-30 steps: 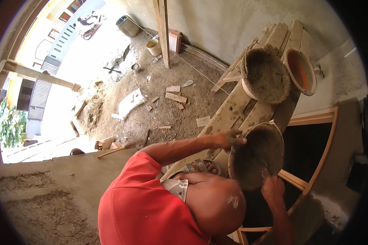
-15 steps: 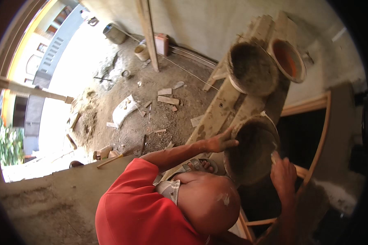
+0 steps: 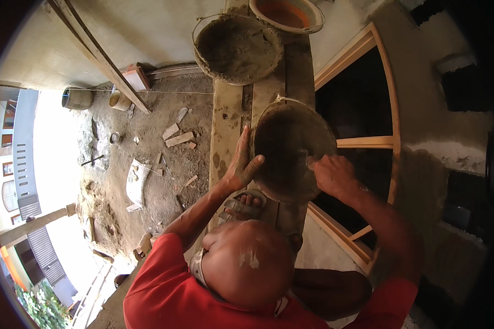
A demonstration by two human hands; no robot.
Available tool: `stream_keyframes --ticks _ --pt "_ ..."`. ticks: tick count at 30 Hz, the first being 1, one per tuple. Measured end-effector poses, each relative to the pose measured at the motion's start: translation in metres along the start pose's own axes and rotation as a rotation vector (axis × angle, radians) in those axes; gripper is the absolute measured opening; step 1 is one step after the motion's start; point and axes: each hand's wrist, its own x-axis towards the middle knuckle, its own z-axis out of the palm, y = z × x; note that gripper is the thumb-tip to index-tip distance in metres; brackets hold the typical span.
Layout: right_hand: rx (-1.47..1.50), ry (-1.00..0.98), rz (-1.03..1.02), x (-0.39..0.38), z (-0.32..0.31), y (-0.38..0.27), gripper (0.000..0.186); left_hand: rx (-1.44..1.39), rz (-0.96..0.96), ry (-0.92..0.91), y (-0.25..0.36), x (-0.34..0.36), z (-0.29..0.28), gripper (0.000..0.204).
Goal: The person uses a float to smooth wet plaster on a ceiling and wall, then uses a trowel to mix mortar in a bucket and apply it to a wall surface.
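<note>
A dark round mortar bucket [image 3: 282, 123] stands on the planks before me, its inside deep in shade. My left hand [image 3: 241, 164] lies against the bucket's left rim, fingers stretched out and thumb apart. At the bucket's right side my right hand [image 3: 337, 175] is closed round a tool that looks like a trowel; the handle is mostly covered and the blade shows only dimly inside the bucket. Farther along the planks stands a second bucket [image 3: 225, 77] holding grey mortar. My bent knee [image 3: 252, 257] and sandalled foot [image 3: 244, 205] are close below the first bucket.
Long wooden planks [image 3: 228, 109] carry the buckets. Beyond them is an orange-lined basin [image 3: 302, 28]. To the right is a wooden window frame [image 3: 392, 109]. On the ground at left lie a white sack [image 3: 137, 183] and scattered wood pieces [image 3: 180, 139]; a slanting post [image 3: 101, 60] stands behind.
The view has turned, so the planks now run nearly straight ahead. Left fingers now point forward along the rim. My right hand stays closed and has come closer over the bucket's right side.
</note>
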Motion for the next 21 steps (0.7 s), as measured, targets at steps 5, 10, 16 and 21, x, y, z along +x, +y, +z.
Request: stream_keyframes --ticks 5,10,16,21 --pt "-0.112 0.247 0.071 -0.018 -0.026 0.001 0.028 0.187 0.027 -0.022 0.009 -0.001 -0.013 0.088" --pt "-0.277 0.237 -0.002 -0.014 0.051 0.002 0.021 0.238 0.090 -0.056 0.018 0.010 -0.005 0.088" --pt "0.173 0.273 -0.149 -0.053 0.013 -0.009 0.020 -0.201 -0.009 0.109 0.006 -0.002 0.008 0.084" --pt "0.084 0.206 -0.076 -0.039 0.031 0.021 0.017 -0.487 -0.226 0.052 0.027 0.017 0.005 0.080"
